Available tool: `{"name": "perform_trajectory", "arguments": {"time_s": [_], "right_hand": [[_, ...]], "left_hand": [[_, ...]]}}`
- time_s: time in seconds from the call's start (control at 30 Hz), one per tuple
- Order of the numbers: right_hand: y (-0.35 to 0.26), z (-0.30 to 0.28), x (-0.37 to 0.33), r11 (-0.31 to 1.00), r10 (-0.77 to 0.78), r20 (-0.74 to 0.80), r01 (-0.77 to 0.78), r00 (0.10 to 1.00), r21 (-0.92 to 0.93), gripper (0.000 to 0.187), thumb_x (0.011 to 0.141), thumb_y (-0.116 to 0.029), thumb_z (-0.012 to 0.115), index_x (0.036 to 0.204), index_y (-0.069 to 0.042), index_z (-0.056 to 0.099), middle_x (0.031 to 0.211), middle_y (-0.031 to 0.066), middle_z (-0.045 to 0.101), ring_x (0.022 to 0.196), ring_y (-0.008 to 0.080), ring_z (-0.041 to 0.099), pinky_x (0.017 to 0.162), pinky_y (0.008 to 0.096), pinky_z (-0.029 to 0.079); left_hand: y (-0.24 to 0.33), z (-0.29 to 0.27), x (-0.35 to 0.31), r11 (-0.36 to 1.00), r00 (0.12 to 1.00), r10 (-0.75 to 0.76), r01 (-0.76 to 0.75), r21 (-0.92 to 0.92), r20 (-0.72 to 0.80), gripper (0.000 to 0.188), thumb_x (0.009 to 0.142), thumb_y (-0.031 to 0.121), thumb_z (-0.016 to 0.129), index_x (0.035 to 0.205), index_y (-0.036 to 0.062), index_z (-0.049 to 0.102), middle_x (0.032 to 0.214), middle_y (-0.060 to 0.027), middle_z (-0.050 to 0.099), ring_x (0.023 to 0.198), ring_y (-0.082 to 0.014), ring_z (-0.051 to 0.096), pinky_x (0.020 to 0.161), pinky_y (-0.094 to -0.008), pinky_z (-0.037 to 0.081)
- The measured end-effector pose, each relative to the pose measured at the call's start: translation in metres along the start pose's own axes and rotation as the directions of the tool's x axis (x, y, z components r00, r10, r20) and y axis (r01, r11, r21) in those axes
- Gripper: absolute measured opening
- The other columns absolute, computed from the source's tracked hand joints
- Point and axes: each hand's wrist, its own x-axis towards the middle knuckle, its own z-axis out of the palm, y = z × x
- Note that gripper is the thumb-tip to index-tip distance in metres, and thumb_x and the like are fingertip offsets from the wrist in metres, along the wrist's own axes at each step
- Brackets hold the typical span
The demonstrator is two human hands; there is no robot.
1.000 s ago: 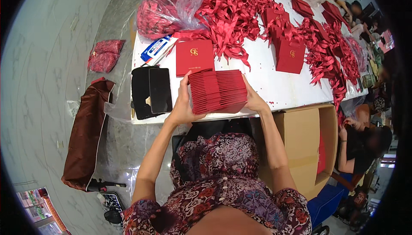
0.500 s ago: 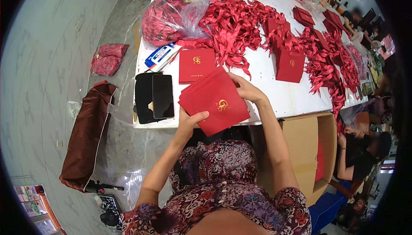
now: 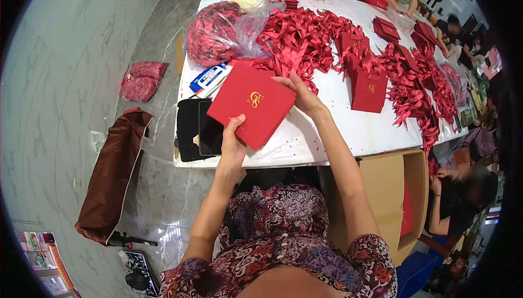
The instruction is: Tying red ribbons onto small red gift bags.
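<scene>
Above the near left part of the table I hold a stack of flat red pieces [image 3: 251, 99], which look like flattened paper bags. A gold emblem marks the top one. My left hand [image 3: 234, 143] grips the stack's lower left edge, thumb on top and the other fingers hidden beneath. Against its upper right edge rests my right hand [image 3: 305, 97], with fingers stretched out. Partly covered by the stack are a dark phone [image 3: 210, 134] and a black pouch [image 3: 188, 129]. Just beyond lies a blue and white packet [image 3: 208, 80].
A heap of red ribbons [image 3: 299, 39] spreads over the white table [image 3: 338, 124], beside a clear bag of red ribbons [image 3: 215, 34]. Red bags with ribbons [image 3: 369, 88] lie to the right. An open cardboard box [image 3: 381, 183] stands near my right arm. Other people work around the table.
Both hands have carried the stack up and left, over part of the phone. My right hand's fingers have straightened along the edge. The red stack seen on the table before no longer shows separately.
</scene>
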Motion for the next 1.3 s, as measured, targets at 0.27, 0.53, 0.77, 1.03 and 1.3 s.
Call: {"name": "perform_trajectory", "arguments": {"time_s": [0.27,0.53,0.77,1.03,1.3], "right_hand": [[0.005,-0.013,0.021,0.997,-0.079,-0.316,0.081,0.945,-0.005,0.083,0.087,-0.078,0.045,0.138,-0.014,0.053,0.134,0.0044,0.056,0.125,0.0188,0.047,0.104,0.049,0.033],[-0.014,0.017,0.053,0.951,-0.307,-0.464,0.248,0.831,-0.185,0.069,0.082,-0.041,0.078,0.132,-0.004,0.049,0.119,0.0117,0.06,0.107,0.0199,0.059,0.091,0.0326,0.047],[0.01,-0.005,0.075,0.974,-0.182,-0.438,0.1,0.88,-0.202,0.057,0.084,-0.036,0.077,0.124,0.001,0.058,0.113,0.0126,0.066,0.099,0.0186,0.065,0.085,0.0313,0.052],[0.028,-0.03,0.091,0.951,-0.21,-0.462,0.071,0.862,-0.3,0.054,0.084,-0.038,0.077,0.116,0.003,0.065,0.104,0.0101,0.07,0.09,0.0164,0.066,0.078,0.0293,0.053],[0.001,0.017,0.071,0.903,-0.281,-0.506,0.046,0.815,-0.428,0.062,0.079,-0.05,0.077,0.107,0.005,0.069,0.098,0.0149,0.073,0.089,0.0221,0.07,0.08,0.0321,0.053]], "left_hand": [[-0.011,0.028,0.061,0.976,0.966,0.208,-0.194,0.101,-0.153,0.046,0.083,0.018,0.072,0.124,0.0079,0.056,0.119,-0.0052,0.063,0.11,-0.0182,0.061,0.097,-0.0352,0.049],[-0.019,0.057,0.087,0.977,0.927,0.203,-0.214,-0.003,-0.315,0.053,0.075,0.014,0.08,0.121,0.0005,0.057,0.114,-0.0094,0.063,0.101,-0.0205,0.064,0.087,-0.0346,0.053],[-0.023,0.053,0.081,0.989,0.949,0.143,-0.129,0.066,-0.282,0.065,0.079,0.019,0.083,0.132,-0.0009,0.051,0.126,-0.0119,0.061,0.111,-0.0212,0.061,0.095,-0.036,0.051],[0.013,0.014,0.08,0.968,0.957,0.172,-0.119,0.223,-0.232,0.064,0.082,0.01,0.079,0.137,-0.0015,0.047,0.126,-0.0132,0.061,0.117,-0.0217,0.059,0.102,-0.0356,0.045],[0.092,-0.008,0.107,0.804,0.985,0.087,0.021,0.595,-0.152,0.052,0.089,0.058,0.058,0.114,0.0125,0.064,0.102,-0.0002,0.063,0.091,-0.0147,0.053,0.085,-0.0334,0.036]]}}
